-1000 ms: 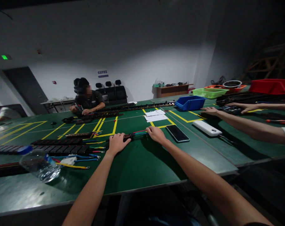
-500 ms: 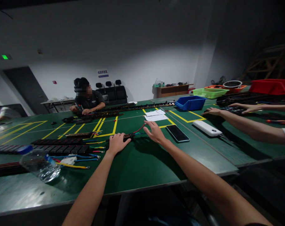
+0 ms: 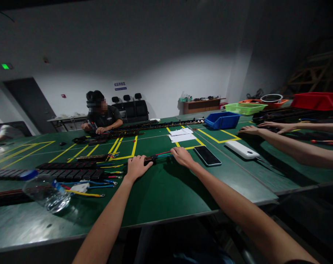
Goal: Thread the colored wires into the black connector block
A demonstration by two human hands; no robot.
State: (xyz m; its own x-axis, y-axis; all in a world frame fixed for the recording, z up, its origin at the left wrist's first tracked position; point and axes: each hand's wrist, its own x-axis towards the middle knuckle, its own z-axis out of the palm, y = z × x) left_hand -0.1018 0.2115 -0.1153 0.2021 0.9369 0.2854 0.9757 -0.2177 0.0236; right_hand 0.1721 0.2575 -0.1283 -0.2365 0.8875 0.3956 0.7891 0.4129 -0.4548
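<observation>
My left hand [image 3: 138,167] is closed over a dark cable bundle [image 3: 148,160] lying on the green tabletop, with the thumb along its near side. From the bundle's right end run thin red and blue-green wires [image 3: 162,155]. My right hand [image 3: 182,157] has its fingers closed around the far ends of these wires; the wire tips are hidden by the fingers. A black-screened phone [image 3: 207,156] lies just right of my right hand. Left of my left hand are black segmented strips [image 3: 81,175] with coloured leads ending in ring terminals.
A clear water bottle [image 3: 47,192] stands near left. White papers [image 3: 182,135], a blue bin [image 3: 222,120] and a white power bank [image 3: 242,150] lie beyond and to the right. A co-worker's hands [image 3: 276,127] work at the right; another person [image 3: 102,115] sits across the table.
My right hand has come down slightly and its fingers have closed on the wires. The red wire, raised before, now runs level beside the others. My left hand stays put.
</observation>
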